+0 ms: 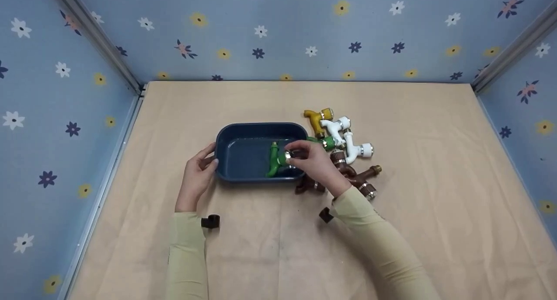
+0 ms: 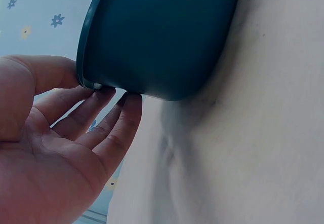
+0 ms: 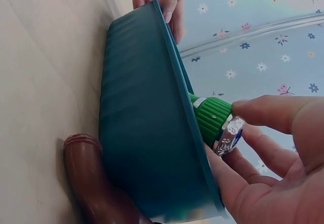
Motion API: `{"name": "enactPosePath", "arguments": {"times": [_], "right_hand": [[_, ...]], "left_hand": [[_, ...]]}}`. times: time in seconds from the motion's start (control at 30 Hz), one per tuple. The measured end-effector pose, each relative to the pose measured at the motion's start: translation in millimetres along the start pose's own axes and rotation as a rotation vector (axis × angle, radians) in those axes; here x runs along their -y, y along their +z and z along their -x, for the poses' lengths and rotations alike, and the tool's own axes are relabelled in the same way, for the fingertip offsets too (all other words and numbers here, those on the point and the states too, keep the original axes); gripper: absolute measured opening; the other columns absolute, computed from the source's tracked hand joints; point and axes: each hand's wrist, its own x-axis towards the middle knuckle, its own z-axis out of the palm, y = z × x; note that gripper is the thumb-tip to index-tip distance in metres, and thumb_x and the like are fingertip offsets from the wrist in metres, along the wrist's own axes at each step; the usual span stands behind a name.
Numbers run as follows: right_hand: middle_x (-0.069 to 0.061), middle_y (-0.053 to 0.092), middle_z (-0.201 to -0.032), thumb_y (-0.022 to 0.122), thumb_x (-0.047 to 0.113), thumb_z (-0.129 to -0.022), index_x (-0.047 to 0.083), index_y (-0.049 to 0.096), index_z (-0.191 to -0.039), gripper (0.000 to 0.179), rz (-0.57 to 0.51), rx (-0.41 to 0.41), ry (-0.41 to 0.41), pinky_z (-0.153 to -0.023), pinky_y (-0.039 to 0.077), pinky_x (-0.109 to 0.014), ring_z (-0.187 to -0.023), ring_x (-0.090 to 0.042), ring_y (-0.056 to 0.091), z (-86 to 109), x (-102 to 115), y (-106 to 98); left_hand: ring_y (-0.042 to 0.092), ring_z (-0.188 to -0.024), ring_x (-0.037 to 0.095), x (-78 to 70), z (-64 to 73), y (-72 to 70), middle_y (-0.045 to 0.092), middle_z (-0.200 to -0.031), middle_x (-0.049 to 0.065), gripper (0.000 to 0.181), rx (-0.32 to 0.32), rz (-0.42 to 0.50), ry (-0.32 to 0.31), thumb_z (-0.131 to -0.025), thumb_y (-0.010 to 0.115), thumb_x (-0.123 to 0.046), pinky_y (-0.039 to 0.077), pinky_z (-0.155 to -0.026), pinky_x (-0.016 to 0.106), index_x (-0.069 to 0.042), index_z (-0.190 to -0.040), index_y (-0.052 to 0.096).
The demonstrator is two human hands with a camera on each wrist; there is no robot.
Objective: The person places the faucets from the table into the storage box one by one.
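A dark blue plastic basin (image 1: 243, 178) stands on the cloth. At its left end my left hand (image 1: 198, 176) holds the rim; in the left wrist view the thumb lies at the rim and the fingertips (image 2: 132, 100) touch the outer wall. My right hand (image 1: 315, 161) reaches over the basin's right end and pinches a green tap (image 1: 274, 158) by its ribbed knob (image 3: 212, 115). The tap's spout and threaded end show inside the basin. Whether it touches the basin floor, I cannot tell.
Right of the basin lie a yellow tap (image 1: 314, 117), white taps (image 1: 354, 148), another green tap (image 1: 328, 142) and several brown taps (image 1: 364, 176), one close against the basin wall. A patterned blue back wall (image 1: 287, 35) borders the table. Dark wrist mounts show at both sleeves.
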Motion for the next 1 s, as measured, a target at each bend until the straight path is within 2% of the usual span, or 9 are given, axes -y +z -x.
{"name": "enactPosePath", "arguments": {"times": [0.07,0.17,0.3,0.4,0.5,0.67,1.0], "right_hand": [[-0.01,0.065,-0.112,0.072,0.003,-0.085,-0.002,0.065,-0.114,0.03,0.013,0.011,0.0,-0.08,0.051,-0.03,-0.097,-0.018,0.064,-0.9,-0.1,0.8],[-0.012,0.065,-0.114,0.071,0.003,-0.085,-0.001,0.065,-0.113,0.029,0.028,0.023,0.007,-0.082,0.051,-0.031,-0.099,-0.02,0.064,-1.0,3.8,1.6],[-0.009,0.065,-0.113,0.072,0.005,-0.085,0.0,0.066,-0.113,0.029,0.063,0.017,0.022,-0.082,0.05,-0.031,-0.099,-0.019,0.064,-2.4,6.2,3.6],[-0.004,0.066,-0.109,0.073,0.008,-0.084,0.002,0.067,-0.112,0.029,0.098,0.006,0.041,-0.081,0.05,-0.031,-0.096,-0.016,0.064,-4.6,4.3,6.1],[-0.002,0.066,-0.107,0.073,0.008,-0.084,0.002,0.067,-0.112,0.028,0.117,0.002,0.049,-0.082,0.049,-0.031,-0.095,-0.015,0.063,-6.1,4.9,8.8],[-0.005,0.065,-0.108,0.071,0.004,-0.085,0.002,0.067,-0.108,0.024,0.123,0.0,0.01,-0.086,0.048,-0.032,-0.098,-0.018,0.062,-8.3,5.1,13.1],[-0.007,0.063,-0.109,0.071,0.002,-0.084,0.001,0.063,-0.11,0.028,0.099,0.014,0.012,-0.086,0.049,-0.033,-0.101,-0.025,0.062,-13.5,3.6,18.3]], "left_hand": [[0.05,-0.123,0.028,0.4,0.4,0.0,0.043,-0.144,0.014,0.048,0.001,0.005,0.002,-0.097,0.051,0.002,0.043,-0.096,0.027,-0.002,-0.143,0.042],[0.048,-0.125,0.03,-12.6,5.2,0.7,0.041,-0.145,0.016,0.048,0.011,0.012,-0.018,-0.096,0.05,0.003,0.043,-0.097,0.029,0.0,-0.143,0.041],[0.046,-0.126,0.035,-29.5,11.4,1.9,0.038,-0.145,0.02,0.048,0.024,0.003,-0.027,-0.096,0.049,0.006,0.044,-0.092,0.022,0.003,-0.143,0.038],[0.046,-0.126,0.036,-30.0,12.2,2.0,0.038,-0.145,0.02,0.048,0.027,-0.011,-0.014,-0.096,0.049,0.006,0.044,-0.087,0.018,0.004,-0.143,0.038],[0.046,-0.125,0.035,-29.9,12.4,1.8,0.039,-0.145,0.02,0.048,0.025,-0.018,-0.015,-0.096,0.049,0.006,0.044,-0.092,0.024,0.003,-0.143,0.039],[0.047,-0.125,0.034,-30.0,12.8,2.2,0.04,-0.145,0.02,0.048,0.019,-0.022,-0.022,-0.096,0.049,0.006,0.043,-0.097,0.033,0.003,-0.143,0.039],[0.047,-0.125,0.035,-30.7,12.5,2.1,0.04,-0.145,0.019,0.048,0.018,0.002,-0.032,-0.096,0.049,0.006,0.044,-0.092,0.023,0.003,-0.143,0.04]]}}
